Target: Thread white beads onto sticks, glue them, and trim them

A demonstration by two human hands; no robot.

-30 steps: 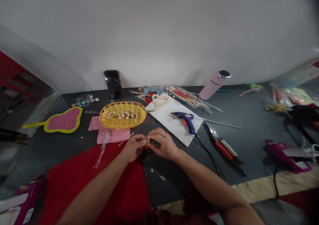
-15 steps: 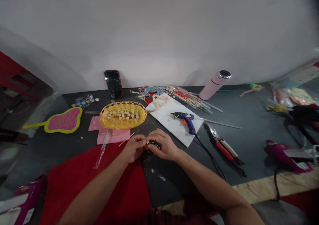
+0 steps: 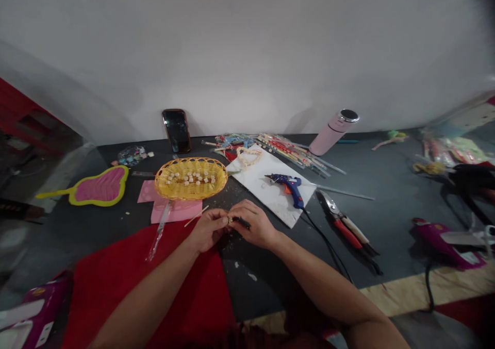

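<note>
My left hand (image 3: 211, 229) is closed, its thumb and forefinger pinching a small pale piece (image 3: 230, 219). Opposite it, my right hand (image 3: 257, 226) curls around a slim dark object (image 3: 242, 222) whose left end meets the pale piece; its kind is too small to make out. Both hands meet low over the dark table, by the edge of a red cloth (image 3: 201, 282). Beyond my left hand stands a yellow wicker basket (image 3: 166, 190) holding several small pale pieces. A blue glue gun (image 3: 290, 183) lies on a white board (image 3: 266, 197) beyond my right hand.
Pruning shears (image 3: 344, 225) lie to the right, past the glue gun's cord. A pink flask (image 3: 330, 135) and a phone (image 3: 176, 131) stand by the white partition. Bundled sticks (image 3: 286, 150) lie at the back. A pink-and-yellow paddle shape (image 3: 100, 186) lies left.
The dark object in my right hand has turned slightly, and fewer pale spots show on it. Both hands stay nearly in place.
</note>
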